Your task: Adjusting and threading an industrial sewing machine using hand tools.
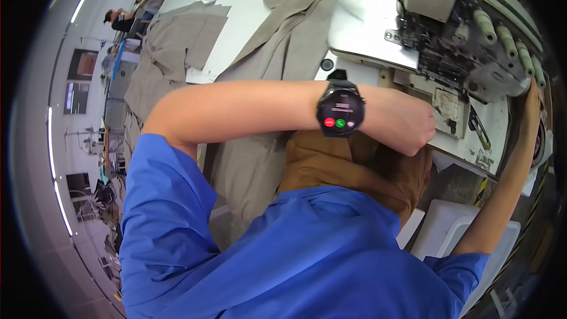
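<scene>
My left forearm lies across the front of me, with a black smartwatch [341, 112] on the wrist, its lit screen turned up and showing red and green round icons. My left hand [407, 121] is closed in a fist by the front edge of the sewing machine table, with nothing sticking out of it. Beyond it stands an overlock-type sewing machine [440, 41] with a white body. Stretched forward along the machine's right side, my right hand [534, 91] is near the handwheel [538, 142]; its fingers are mostly hidden.
Grey-brown cloth pieces [183, 38] spread over the white table on the left. Small snips [479, 129] lie on the machine's bed plate. Thread cones [507, 41] stand at the right. A white plastic bin [508, 230] is below my right arm. Another person [122, 20] sits far left.
</scene>
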Action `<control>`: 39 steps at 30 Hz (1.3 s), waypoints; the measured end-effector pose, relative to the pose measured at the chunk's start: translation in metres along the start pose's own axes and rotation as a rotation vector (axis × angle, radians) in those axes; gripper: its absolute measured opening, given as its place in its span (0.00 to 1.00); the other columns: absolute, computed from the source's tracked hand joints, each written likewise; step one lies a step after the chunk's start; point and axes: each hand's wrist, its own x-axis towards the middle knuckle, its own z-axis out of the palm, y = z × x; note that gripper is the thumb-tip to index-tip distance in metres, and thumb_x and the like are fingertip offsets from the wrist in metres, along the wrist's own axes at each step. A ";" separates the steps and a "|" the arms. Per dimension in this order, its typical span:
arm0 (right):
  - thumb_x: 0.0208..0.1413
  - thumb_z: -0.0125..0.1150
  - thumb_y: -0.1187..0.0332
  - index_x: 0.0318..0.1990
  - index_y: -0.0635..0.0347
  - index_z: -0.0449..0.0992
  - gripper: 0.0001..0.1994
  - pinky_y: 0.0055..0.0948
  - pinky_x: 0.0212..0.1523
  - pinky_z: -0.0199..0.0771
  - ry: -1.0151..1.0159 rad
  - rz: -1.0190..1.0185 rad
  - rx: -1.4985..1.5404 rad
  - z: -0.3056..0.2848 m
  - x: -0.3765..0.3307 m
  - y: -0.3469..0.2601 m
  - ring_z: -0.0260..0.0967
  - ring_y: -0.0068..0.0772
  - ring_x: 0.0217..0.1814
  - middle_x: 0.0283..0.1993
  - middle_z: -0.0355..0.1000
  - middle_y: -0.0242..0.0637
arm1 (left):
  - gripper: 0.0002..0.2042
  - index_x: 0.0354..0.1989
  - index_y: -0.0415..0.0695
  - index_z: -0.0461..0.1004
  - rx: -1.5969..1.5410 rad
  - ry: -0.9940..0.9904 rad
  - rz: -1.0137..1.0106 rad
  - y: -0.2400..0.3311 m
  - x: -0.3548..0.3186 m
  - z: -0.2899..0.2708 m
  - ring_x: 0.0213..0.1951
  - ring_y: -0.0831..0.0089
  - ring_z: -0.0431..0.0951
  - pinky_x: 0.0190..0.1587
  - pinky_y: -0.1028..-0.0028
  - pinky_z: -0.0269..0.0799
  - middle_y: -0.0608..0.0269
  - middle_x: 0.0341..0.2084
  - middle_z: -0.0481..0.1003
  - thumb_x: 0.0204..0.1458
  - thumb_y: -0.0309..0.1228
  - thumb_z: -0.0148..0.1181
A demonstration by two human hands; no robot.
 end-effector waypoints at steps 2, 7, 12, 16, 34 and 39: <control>0.68 0.45 0.58 0.58 0.68 0.69 0.22 0.26 0.59 0.66 -0.018 0.019 -0.026 -0.006 0.004 0.016 0.70 0.30 0.56 0.54 0.72 0.42 | 0.03 0.20 0.43 0.78 -0.031 0.035 0.046 -0.001 0.003 -0.002 0.31 0.72 0.74 0.33 0.74 0.69 0.67 0.24 0.73 0.40 0.26 0.59; 0.68 0.46 0.58 0.57 0.68 0.69 0.22 0.26 0.58 0.66 -0.032 0.014 -0.116 0.002 0.005 0.013 0.70 0.30 0.55 0.54 0.72 0.42 | 0.04 0.20 0.42 0.77 -0.010 0.081 0.087 -0.002 0.011 0.000 0.29 0.72 0.74 0.33 0.73 0.69 0.67 0.23 0.71 0.42 0.27 0.58; 0.66 0.48 0.61 0.55 0.67 0.71 0.19 0.27 0.56 0.68 0.190 -0.189 -0.097 0.045 -0.071 -0.093 0.72 0.30 0.52 0.51 0.73 0.43 | 0.07 0.21 0.42 0.73 -0.041 0.224 0.020 -0.003 0.015 0.000 0.29 0.72 0.74 0.32 0.74 0.69 0.66 0.27 0.70 0.48 0.29 0.54; 0.60 0.55 0.71 0.45 0.66 0.75 0.10 0.30 0.51 0.72 0.200 -0.362 -0.051 0.084 -0.209 -0.187 0.74 0.30 0.45 0.45 0.76 0.42 | 0.08 0.23 0.41 0.74 -0.078 0.295 -0.061 0.000 0.015 -0.001 0.32 0.71 0.75 0.34 0.74 0.71 0.65 0.32 0.70 0.51 0.30 0.52; 0.46 0.64 0.79 0.43 0.64 0.77 0.14 0.35 0.41 0.76 -0.145 -0.521 -0.515 0.109 -0.371 -0.201 0.77 0.44 0.41 0.40 0.77 0.44 | 0.10 0.46 0.40 0.73 -2.227 0.827 -1.036 0.168 -0.016 -0.004 0.41 0.79 0.72 0.42 0.78 0.69 0.64 0.42 0.72 0.57 0.28 0.57; 0.53 0.60 0.77 0.50 0.65 0.74 0.16 0.34 0.48 0.74 -0.322 -0.002 -0.241 0.077 -0.430 -0.175 0.76 0.40 0.48 0.50 0.74 0.47 | 0.11 0.43 0.41 0.73 -2.443 0.184 -0.563 0.193 0.009 0.015 0.29 0.84 0.70 0.29 0.83 0.63 0.69 0.29 0.73 0.63 0.35 0.51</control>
